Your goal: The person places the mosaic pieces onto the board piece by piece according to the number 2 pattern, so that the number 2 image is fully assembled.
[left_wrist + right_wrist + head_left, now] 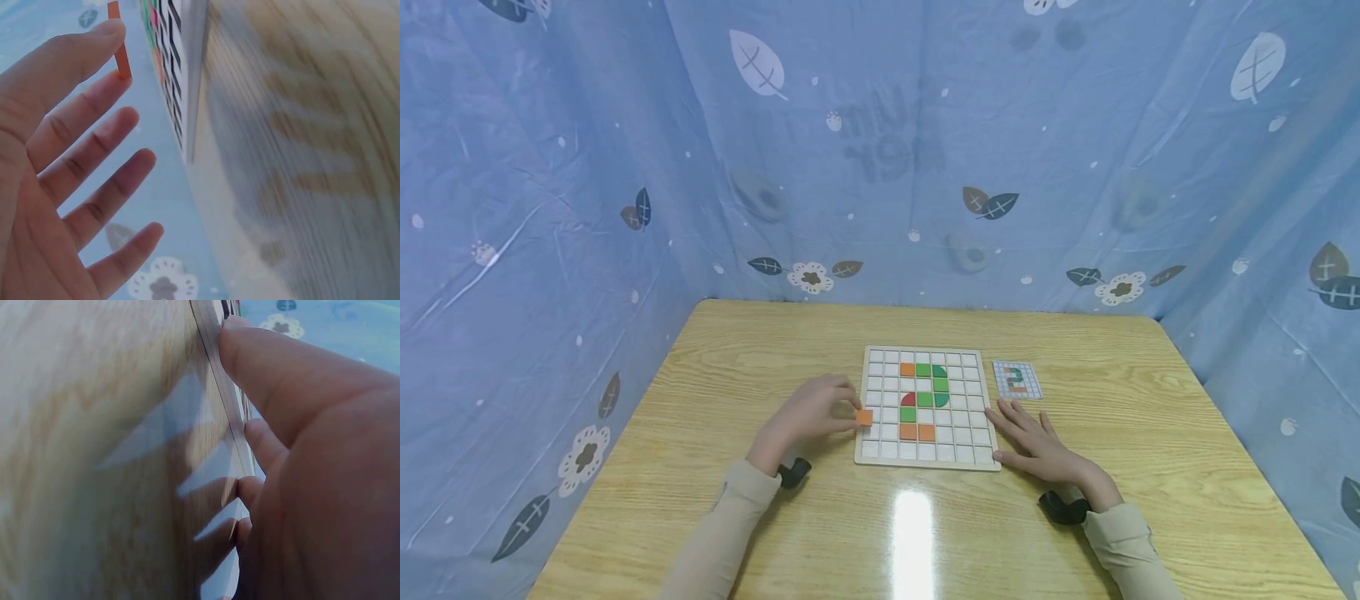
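Observation:
In the head view a square grid board (887, 450) with white cells lies on the table. Orange, green, teal and red tiles form a figure like a 2 on it, among them a red curved tile (909, 400) and a green square tile (941, 385). My left hand (808, 412) pinches an orange square tile (864, 417) between thumb and index finger over the board's left edge; the left wrist view shows that tile edge-on (121, 53), with the other fingers spread. My right hand (1037, 446) lies with extended fingers at the board's right edge.
A small pattern card (1018, 380) printed with a similar 2 figure lies right of the board. The wooden table (760, 350) extends around both. A blue patterned curtain (880, 167) stands behind the table and along its sides.

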The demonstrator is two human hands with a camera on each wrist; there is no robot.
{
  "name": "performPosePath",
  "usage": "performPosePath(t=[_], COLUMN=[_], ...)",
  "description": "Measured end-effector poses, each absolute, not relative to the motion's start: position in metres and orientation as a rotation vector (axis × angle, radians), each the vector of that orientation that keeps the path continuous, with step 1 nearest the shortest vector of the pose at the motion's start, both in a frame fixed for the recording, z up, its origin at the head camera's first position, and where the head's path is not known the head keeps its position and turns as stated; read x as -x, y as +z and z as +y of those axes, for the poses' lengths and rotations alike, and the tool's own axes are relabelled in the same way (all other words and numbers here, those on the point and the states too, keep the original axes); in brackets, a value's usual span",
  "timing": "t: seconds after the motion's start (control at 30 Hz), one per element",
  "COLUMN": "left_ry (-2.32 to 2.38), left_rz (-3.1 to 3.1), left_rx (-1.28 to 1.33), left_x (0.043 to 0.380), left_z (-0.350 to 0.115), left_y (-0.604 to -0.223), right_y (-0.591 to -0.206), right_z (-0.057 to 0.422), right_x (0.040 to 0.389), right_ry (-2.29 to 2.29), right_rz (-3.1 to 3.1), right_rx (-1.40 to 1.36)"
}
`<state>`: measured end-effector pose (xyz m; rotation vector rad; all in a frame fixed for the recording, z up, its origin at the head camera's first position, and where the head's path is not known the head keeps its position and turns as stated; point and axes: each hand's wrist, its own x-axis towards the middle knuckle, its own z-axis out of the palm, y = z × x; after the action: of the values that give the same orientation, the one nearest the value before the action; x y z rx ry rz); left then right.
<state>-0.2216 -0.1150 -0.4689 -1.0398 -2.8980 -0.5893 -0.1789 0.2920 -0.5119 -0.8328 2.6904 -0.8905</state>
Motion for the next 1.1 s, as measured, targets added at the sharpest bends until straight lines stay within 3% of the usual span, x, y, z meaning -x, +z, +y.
performPosePath(t=[1.1], left_ry=[-0.402], left_rz=[-2.815], left_rx=[1.240], left_x=[0.226], left_z=[-0.048], left_y=[-0.474], right_y=[-0.510], right_z=[0.293], right_x=[0.179], right_ry=[-0.894], right_rz=[2.681], right_rx=[0.824])
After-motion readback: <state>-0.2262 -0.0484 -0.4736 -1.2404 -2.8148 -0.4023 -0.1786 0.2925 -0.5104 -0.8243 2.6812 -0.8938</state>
